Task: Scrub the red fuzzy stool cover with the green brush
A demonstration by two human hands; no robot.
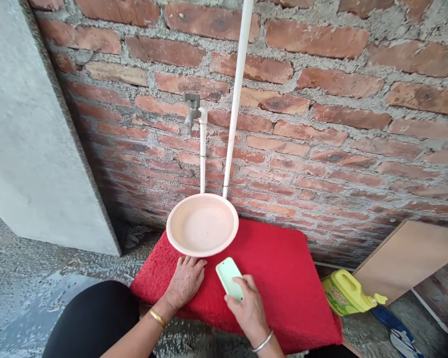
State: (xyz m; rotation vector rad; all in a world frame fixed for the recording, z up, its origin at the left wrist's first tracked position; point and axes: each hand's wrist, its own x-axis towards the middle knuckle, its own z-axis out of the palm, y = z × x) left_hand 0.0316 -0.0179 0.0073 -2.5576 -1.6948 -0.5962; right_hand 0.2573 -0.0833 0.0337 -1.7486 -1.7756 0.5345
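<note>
My right hand pinches the lower end of a pale green, rounded rectangular plastic piece; a small dark hole shows near its top end, and its underside is hidden. On the red plush cover, my left hand lies palm down with its fingers stretched out, holding nothing. Its fingertips reach close to the front rim of a pale pink basin; whether they touch it I cannot tell. The basin sits upright at the back left of the cover, and no water can be made out in it.
Behind the basin a grey tap and a white pipe run along the brick wall. A grey slab leans at left. A yellow jug, a board and slippers are at right. Wet floor shows.
</note>
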